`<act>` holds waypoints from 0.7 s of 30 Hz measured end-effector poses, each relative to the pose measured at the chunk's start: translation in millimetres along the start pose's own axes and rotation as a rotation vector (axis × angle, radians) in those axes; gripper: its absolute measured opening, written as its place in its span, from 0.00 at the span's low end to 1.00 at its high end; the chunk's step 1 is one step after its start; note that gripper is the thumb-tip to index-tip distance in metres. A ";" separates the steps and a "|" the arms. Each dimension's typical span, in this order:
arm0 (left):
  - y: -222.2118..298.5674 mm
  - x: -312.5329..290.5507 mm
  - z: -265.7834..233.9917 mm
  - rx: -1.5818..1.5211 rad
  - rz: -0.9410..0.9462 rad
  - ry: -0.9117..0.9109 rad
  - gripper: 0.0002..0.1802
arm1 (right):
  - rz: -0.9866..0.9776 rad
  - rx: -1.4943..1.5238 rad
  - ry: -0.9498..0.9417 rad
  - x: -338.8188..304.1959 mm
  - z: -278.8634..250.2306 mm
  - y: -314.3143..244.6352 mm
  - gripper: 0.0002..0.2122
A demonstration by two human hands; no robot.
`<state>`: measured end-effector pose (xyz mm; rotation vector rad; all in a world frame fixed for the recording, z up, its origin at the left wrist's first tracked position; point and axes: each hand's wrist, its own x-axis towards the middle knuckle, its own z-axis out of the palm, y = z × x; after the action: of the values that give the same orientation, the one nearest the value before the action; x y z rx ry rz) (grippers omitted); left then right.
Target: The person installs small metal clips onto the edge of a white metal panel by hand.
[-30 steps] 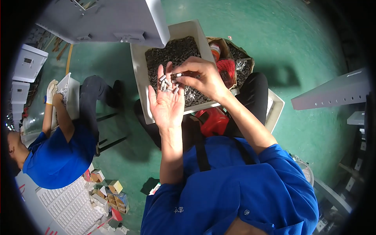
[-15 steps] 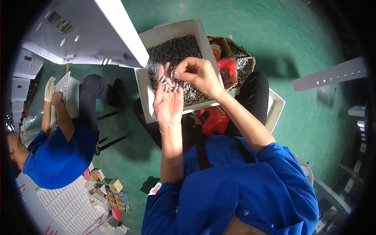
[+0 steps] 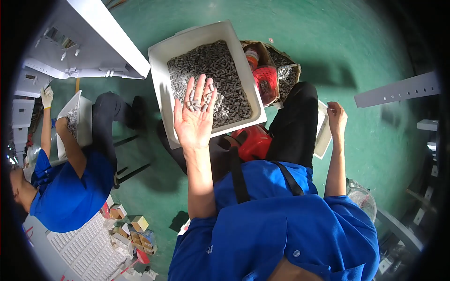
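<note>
1. Since the earlier frame, the right hand (image 3: 337, 119) has left the other palm and swung out to the right of the frame; at far left, a co-worker's gloved hand (image 3: 47, 97) has moved up and away from that person's bin (image 3: 84, 119)
2. The two hands are now well apart
3. The left hand (image 3: 194, 126), just above the centre of the frame, is palm up with its fingers extended, and a few short grey cylindrical pieces (image 3: 193, 107) lie loose across the base of the fingers
4. Beneath it, in the upper centre, a white plastic bin (image 3: 159, 70) holds a broad heap of similar cylinders (image 3: 206, 61)
5. The right hand has its fingers curled, beside the edge of a white tray (image 3: 322, 143) right of centre; whether it grips anything or touches the tray, I cannot tell
6. Just right of the bin stands a cardboard box (image 3: 295, 65) with red mesh (image 3: 266, 84) and more small metallic parts inside
7. A red object (image 3: 253, 142) shows between the black-trousered legs below the bin
8. A grey sheet-metal panel (image 3: 98, 37) fills the upper left, and a perforated metal bar (image 3: 398, 89) juts in at right
</note>
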<state>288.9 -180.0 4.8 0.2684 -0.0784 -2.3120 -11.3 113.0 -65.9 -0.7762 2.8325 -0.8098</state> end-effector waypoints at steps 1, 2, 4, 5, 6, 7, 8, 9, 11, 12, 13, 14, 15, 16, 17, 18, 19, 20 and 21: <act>-1.1 1.4 -0.1 0.006 0.005 0.003 0.30 | 0.071 -0.125 -0.050 -5.4 -3.3 3.4 0.13; -2.4 2.5 0.2 0.013 0.010 0.006 0.30 | 0.076 -0.123 -0.049 -9.4 -2.1 5.6 0.13; -6.2 3.9 1.9 0.002 -0.005 -0.002 0.30 | -0.017 -0.170 0.093 -16.4 3.6 8.4 0.14; -6.6 3.4 2.3 0.004 0.000 0.000 0.30 | -0.028 -0.118 0.066 -16.5 1.8 -10.1 0.15; -6.6 2.8 2.8 0.006 0.004 0.002 0.30 | -0.072 -0.019 0.075 -17.7 3.2 -30.7 0.14; -7.1 3.0 3.4 0.011 0.001 0.001 0.30 | -0.089 0.083 0.067 -20.2 3.7 -62.1 0.13; -8.6 3.4 3.4 0.014 0.006 0.004 0.31 | -0.185 0.170 0.054 -25.2 4.8 -89.9 0.11; -9.8 2.9 4.6 0.018 0.012 0.006 0.31 | -0.238 0.348 0.060 -30.0 15.7 -112.9 0.11; -7.8 -0.7 5.0 -0.006 0.011 -0.014 0.31 | -0.537 0.321 -0.013 -36.3 18.9 -176.9 0.12; -10.0 0.2 6.6 -0.041 0.001 -0.040 0.31 | -0.596 0.519 -0.049 -37.7 30.2 -194.8 0.12; -11.2 0.3 7.9 0.039 0.011 -0.039 0.31 | -0.675 0.501 -0.067 -38.2 32.8 -218.3 0.13; -12.5 -1.0 8.3 0.046 0.004 -0.040 0.31 | -0.742 0.592 -0.094 -35.8 38.4 -235.6 0.12; -13.7 -2.1 9.1 0.062 -0.007 -0.049 0.31 | -0.785 0.636 -0.086 -32.9 49.8 -246.6 0.13; -14.0 -3.2 10.5 0.077 -0.013 -0.058 0.31 | -0.817 0.675 -0.099 -30.1 56.4 -257.6 0.13; -14.1 -4.3 11.7 0.113 -0.019 -0.055 0.31 | -0.840 0.666 -0.119 -27.9 59.5 -265.4 0.13; -15.6 -6.1 12.5 0.167 -0.007 -0.026 0.31 | -0.863 0.655 -0.139 -26.5 61.5 -271.5 0.12; -14.8 -6.6 12.0 0.195 0.000 -0.014 0.30 | -0.867 0.625 -0.155 -27.5 66.7 -275.0 0.10; -13.9 -6.7 11.4 0.221 0.006 -0.003 0.30 | -0.873 0.627 -0.157 -27.1 70.4 -276.3 0.10; -13.5 -6.1 10.6 0.169 0.003 0.009 0.27 | -0.859 0.626 -0.180 -25.8 74.1 -277.0 0.09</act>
<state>281.0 -166.6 14.3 0.3638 -0.2704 -2.3037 151.6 -111.0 12.9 -1.8073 1.8158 -1.4954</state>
